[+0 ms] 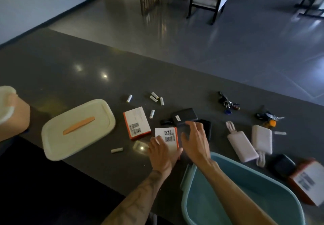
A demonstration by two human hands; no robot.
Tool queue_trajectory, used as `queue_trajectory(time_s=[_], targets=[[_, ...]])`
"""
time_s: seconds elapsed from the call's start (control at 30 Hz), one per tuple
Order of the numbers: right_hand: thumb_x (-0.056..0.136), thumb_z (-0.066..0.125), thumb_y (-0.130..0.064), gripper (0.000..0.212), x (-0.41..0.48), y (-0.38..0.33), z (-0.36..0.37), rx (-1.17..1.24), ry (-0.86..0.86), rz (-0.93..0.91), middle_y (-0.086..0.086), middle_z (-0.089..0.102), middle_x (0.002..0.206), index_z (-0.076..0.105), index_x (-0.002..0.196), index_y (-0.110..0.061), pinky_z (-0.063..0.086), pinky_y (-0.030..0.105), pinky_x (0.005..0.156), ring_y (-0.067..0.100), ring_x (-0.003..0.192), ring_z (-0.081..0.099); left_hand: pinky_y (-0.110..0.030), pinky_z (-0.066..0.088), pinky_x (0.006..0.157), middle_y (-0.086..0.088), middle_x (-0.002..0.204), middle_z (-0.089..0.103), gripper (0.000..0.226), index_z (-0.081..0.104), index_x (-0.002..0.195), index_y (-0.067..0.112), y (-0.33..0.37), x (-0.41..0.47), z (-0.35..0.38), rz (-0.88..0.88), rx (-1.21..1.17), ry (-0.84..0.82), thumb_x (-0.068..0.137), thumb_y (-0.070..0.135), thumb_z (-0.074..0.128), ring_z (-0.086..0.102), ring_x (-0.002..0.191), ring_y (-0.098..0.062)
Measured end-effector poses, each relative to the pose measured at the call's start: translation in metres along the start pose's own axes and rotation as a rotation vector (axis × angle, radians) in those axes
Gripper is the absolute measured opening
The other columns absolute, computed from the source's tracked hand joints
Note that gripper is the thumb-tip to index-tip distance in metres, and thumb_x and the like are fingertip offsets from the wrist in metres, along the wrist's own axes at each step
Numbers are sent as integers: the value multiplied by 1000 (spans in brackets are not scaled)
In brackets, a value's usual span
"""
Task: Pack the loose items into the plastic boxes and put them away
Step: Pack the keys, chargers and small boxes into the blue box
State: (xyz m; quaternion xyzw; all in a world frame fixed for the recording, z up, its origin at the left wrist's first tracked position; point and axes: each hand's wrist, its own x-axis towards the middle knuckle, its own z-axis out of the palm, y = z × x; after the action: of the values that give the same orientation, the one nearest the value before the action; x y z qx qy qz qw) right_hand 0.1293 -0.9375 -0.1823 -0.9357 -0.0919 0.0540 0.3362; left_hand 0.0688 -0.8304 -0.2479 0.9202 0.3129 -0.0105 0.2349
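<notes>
1. At the near edge of the tabletop (87, 77), right of centre, a teal plastic box (198, 202) is sitting open. Nothing is showing inside it where the right forearm is not covering it.
2. Just past that box's far-left corner, the left hand (160, 153) is gripping a small white-and-orange carton (169, 138) by its near end, thumb on top.
3. Beside it, the right hand (194, 140) is hovering with fingers spread, holding nothing, over a black power bank (184, 115).
4. Toward the right edge, two pink power banks (242, 146) and a third carton (306, 182) are lying loose.
5. Toward the left edge, a cream lidded box (78, 130) is sitting closed, with a second carton (136, 123) between it and the hands.
6. Farther back, batteries (154, 96) and key bunches (228, 103) are lying scattered.
7. The packing appears to be only beginning: almost everything is waiting on the tabletop, and no box is looking ready to put away.
</notes>
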Motion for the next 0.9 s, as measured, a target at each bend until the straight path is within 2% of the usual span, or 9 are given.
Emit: queue_trajectory(time_s=[0.13,0.2,0.3,0.4,0.53,0.63,0.8,0.9], targets=[[92,62,-23,45,6,3,-3,8,11,-20,3,45,135,50,135,-20,53,37,90,20,113,55,-35,43,99,-8,123,51,79,39,121,18,-2,-3,0,11,-36,24,69,70,69,51,112,-23],[92,62,-21,44,11,0,2,-3,0,-21,4,46,133,51,134,-20,53,36,86,21,110,55,-34,48,93,-2,118,50,78,40,118,22,-15,-6,-10,19,-65,56,66,71,71,52,107,-19],[92,64,-24,47,22,-13,22,-44,-55,-41,6,46,133,48,136,-19,54,33,81,19,106,56,-30,47,91,3,116,45,78,40,115,26,-41,-10,-33,32,-110,131,64,79,67,49,105,-14],[92,65,-29,52,34,-40,54,-65,-135,-61,6,45,135,45,139,-20,55,37,87,20,110,54,-34,49,92,2,116,46,78,43,114,27,-69,-5,-59,-8,-120,187,62,84,56,48,105,-14],[88,67,-38,60,47,-88,108,-86,-249,-58,6,43,134,40,138,-19,52,40,93,21,113,53,-37,53,91,1,113,51,75,47,114,25,-110,11,-93,-95,-97,310,63,77,65,53,106,-17],[87,65,-45,73,55,-116,148,-108,-292,-36,11,34,144,29,145,-21,46,47,101,29,126,44,-39,48,96,-1,115,52,71,47,112,22,-142,19,-108,-100,-62,302,65,68,71,52,110,-20],[73,56,-80,105,60,-136,192,-267,-321,55,20,15,153,12,151,-26,32,50,107,39,134,29,-38,44,93,-4,115,48,68,45,109,18,-174,19,-113,-141,0,292,67,61,76,48,109,-23],[68,57,-81,113,55,-141,203,-301,-268,71,25,12,156,11,153,-23,28,49,108,42,136,27,-39,48,87,-3,114,46,67,43,107,19,-181,16,-113,-156,-24,288,66,58,78,47,105,-23]])
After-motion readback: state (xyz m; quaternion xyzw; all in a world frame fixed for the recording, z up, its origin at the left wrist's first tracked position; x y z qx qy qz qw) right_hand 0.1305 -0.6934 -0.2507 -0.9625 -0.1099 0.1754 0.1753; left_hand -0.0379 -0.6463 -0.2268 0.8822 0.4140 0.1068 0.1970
